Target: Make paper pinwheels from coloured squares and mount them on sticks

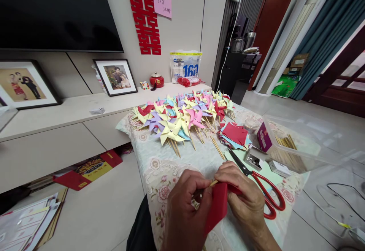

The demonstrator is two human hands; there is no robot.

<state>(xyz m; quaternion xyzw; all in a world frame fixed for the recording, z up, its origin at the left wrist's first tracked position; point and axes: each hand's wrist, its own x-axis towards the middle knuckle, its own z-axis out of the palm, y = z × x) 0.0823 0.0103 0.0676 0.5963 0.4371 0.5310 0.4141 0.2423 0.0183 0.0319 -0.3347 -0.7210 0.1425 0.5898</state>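
Both of my hands meet over the near edge of a small table with a floral cloth (pixel 154 163). My left hand (pixel 185 209) is closed, pinching the tip of a thin wooden stick (pixel 213 183) between thumb and fingers. My right hand (pixel 245 197) is closed on a folded piece of red paper (pixel 218 205) that sits against the stick. Red-handled scissors (pixel 264 190) lie just right of my right hand. A large heap of finished paper pinwheels (pixel 182 116) in yellow, pink, purple, red and blue fills the far half of the table.
A stack of cut paper squares (pixel 235 135), red on top, lies beside loose sticks (pixel 217 147). A clear plastic box (pixel 296 144) holds more sticks. A small pin box (pixel 253 161) is nearby. A low TV cabinet (pixel 71 129) with framed photos stands on the left; papers lie on the floor.
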